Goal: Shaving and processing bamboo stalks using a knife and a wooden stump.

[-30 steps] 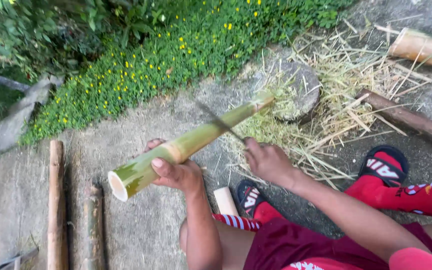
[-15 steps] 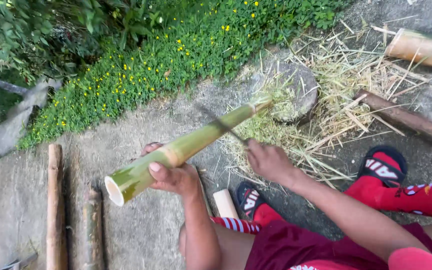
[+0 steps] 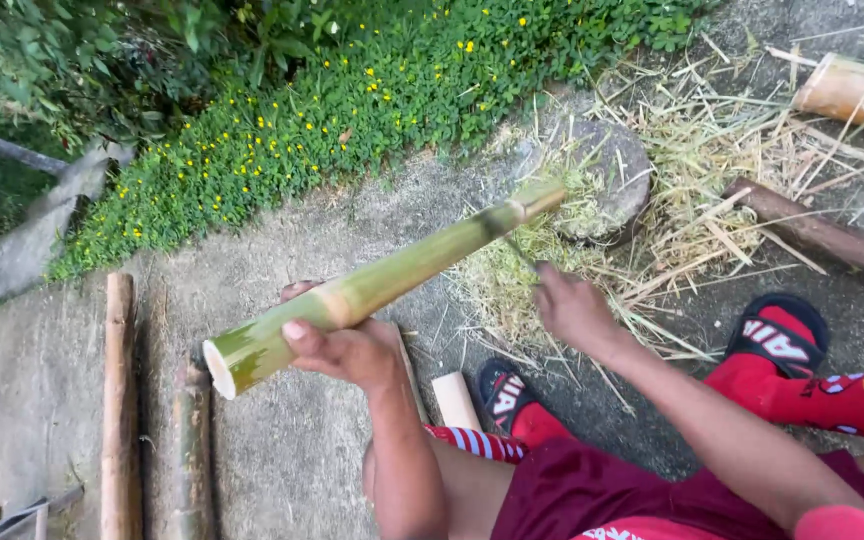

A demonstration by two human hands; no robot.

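Smooth, glossy green bamboo pole (image 3: 392, 280) lies over rough grey concrete ground (image 3: 282, 250) and dry straw shavings (image 3: 692, 190).

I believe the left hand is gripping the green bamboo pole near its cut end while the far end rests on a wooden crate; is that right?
Not quite. In the head view the left hand does grip the green bamboo pole near its cut end, but the far end rests on a round grey stone amid the straw-like shavings, not on a wooden crate.
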